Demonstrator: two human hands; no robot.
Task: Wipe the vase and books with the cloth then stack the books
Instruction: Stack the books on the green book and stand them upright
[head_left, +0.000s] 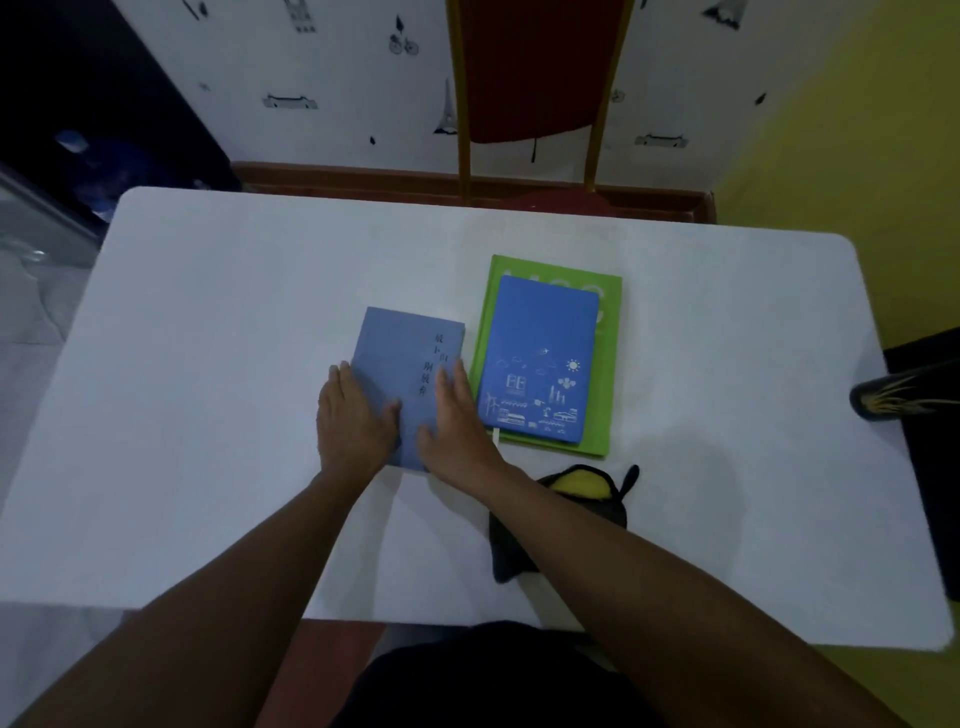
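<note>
A pale blue book (402, 353) with dark lettering lies flat at the middle of the white table (208, 338). My left hand (353, 421) rests on its near left edge and my right hand (457, 421) on its near right edge, fingers extended. Right of it a bright blue notebook (540, 358) with white drawings sits on top of a larger green book (610, 332). A black and yellow cloth (571, 493) lies near the front, partly under my right forearm. A dark vase (893, 397) with gold marks lies at the right edge.
A red chair (530, 73) with a gold frame stands behind the table's far edge. A white patterned wall is beyond it, dark furniture at the far left, a yellow floor on the right.
</note>
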